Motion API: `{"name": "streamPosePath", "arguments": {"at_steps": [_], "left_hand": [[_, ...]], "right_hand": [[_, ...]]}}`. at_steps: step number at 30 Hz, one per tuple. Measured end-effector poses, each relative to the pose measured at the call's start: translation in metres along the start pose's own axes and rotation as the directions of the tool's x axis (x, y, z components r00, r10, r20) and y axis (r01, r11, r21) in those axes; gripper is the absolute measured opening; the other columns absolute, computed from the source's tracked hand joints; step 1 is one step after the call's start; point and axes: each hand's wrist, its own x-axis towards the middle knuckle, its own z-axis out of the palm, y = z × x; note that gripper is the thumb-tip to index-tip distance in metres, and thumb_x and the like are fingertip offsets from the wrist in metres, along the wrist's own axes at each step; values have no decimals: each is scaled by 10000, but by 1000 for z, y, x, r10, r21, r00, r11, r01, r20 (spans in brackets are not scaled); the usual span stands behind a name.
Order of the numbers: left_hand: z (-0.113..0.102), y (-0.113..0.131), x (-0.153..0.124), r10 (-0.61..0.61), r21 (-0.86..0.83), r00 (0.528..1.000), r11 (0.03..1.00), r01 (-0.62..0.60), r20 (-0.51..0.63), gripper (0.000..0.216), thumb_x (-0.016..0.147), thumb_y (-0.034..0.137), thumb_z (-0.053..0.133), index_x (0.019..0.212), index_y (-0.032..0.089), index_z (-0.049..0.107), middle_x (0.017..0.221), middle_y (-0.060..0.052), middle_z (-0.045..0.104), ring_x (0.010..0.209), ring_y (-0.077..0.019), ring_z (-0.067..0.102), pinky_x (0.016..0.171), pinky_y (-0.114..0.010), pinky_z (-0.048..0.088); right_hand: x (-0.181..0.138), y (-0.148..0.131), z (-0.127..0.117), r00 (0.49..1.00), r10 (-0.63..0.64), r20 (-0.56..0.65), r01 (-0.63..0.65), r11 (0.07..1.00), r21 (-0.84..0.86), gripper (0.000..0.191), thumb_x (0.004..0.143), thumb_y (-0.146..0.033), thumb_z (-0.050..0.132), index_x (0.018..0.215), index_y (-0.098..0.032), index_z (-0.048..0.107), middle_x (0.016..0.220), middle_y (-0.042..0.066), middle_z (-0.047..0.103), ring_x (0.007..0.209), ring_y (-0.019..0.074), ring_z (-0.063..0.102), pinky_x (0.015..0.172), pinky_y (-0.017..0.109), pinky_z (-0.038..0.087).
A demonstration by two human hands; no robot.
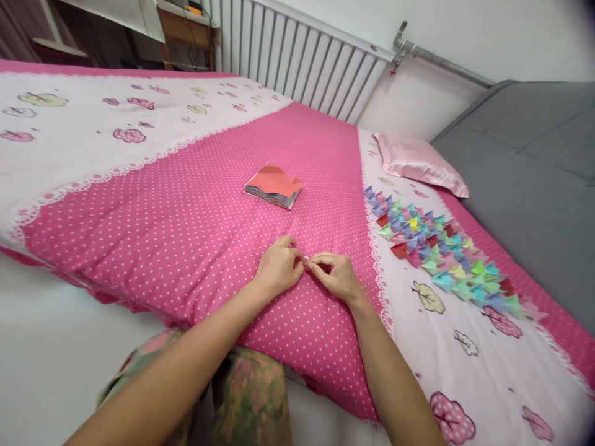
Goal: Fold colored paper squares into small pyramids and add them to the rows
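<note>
Pinching fingertip to fingertip, the left hand (277, 269) and the right hand (335, 275) were both closed on a small pale piece of paper (305, 260), mostly hidden between them, low on the pink dotted bedspread (186, 217) near its front edge. The soft surface gave poor backing, so a sharp crease probably required pressure between the fingers themselves, edges aligned first. The paper stack (274, 184) lay well beyond the hands; the rows of folded pieces (441, 254) lay to the right, apart.
</note>
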Motion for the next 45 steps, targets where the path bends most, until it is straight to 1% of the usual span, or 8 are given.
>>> {"name": "streamPosePath", "arguments": {"at_steps": [5, 10, 15, 19, 26, 31, 38, 45], "left_hand": [[-1, 0, 0, -37, -46, 999, 998, 36, -15, 224, 781, 227, 491, 847, 192, 701, 972, -52, 587, 861, -175, 561, 764, -298, 463], [-2, 0, 0, -26, -60, 1000, 998, 25, -12, 237, 803, 243, 483, 870, 211, 708, 965, -48, 603, 872, -179, 567, 774, -298, 461], [-1, -1, 1, 10, -64, 1000, 998, -9, 14, 240, 809, 234, 484, 907, 227, 703, 1007, -48, 604, 891, -178, 568, 784, -292, 458], [-1, -2, 2, 45, -80, 998, 996, -42, 34, 239, 821, 234, 483, 925, 235, 698, 1034, -47, 609, 905, -174, 572, 796, -293, 455], [0, -3, 3, 61, -98, 997, 994, -56, 52, 236, 833, 272, 487, 924, 240, 702, 1012, -47, 625, 894, -172, 582, 784, -296, 458], [1, -4, 4, 60, -114, 997, 992, -53, 56, 243, 832, 257, 476, 902, 238, 708, 1003, -56, 625, 893, -179, 583, 794, -310, 461], [-3, -6, 9, 32, -157, 993, 987, -14, 111, 216, 781, 198, 516, 875, 214, 710, 939, -50, 626, 847, -161, 585, 804, -282, 461], [-8, -1, 17, 71, 35, 976, 996, -80, 207, 186, 779, 209, 505, 782, 194, 690, 871, -66, 612, 767, -193, 582, 608, -277, 431]], "right_hand": [[-1, 2, 1, 996, 86, -10, -84, 990, 111, 163, 796, -273, 558, 845, -189, 688, 830, 63, 714, 761, 191, 671, 717, 320, 535], [1, 8, 5, 956, 293, 3, -274, 889, 367, 198, 761, -344, 597, 827, -161, 633, 705, 46, 701, 587, 163, 669, 589, 282, 549], [1, 14, 2, 890, 439, 121, -439, 755, 488, 238, 663, -331, 696, 811, -146, 680, 708, 58, 714, 564, 142, 665, 536, 233, 522], [1, 14, -4, 847, 490, 209, -521, 680, 516, 284, 594, -335, 748, 810, -154, 706, 696, 58, 718, 492, 110, 635, 459, 192, 477], [3, 16, 0, 825, 538, 172, -547, 685, 482, 302, 530, -333, 786, 753, -144, 715, 574, 39, 685, 386, 72, 549, 335, 148, 360], [3, 17, 8, 862, 502, 69, -467, 734, 493, 288, 533, -358, 780, 715, -150, 698, 582, 30, 681, 358, 69, 514, 353, 180, 401], [4, 18, 12, 897, 442, 27, -414, 814, 407, 313, 548, -423, 759, 664, -151, 655, 488, -2, 613, 320, 60, 442, 314, 177, 331], [4, 17, 15, 907, 419, 33, -398, 833, 385, 294, 571, -415, 750, 663, -156, 646, 514, 4, 618, 358, 79, 480, 349, 193, 370]]}}
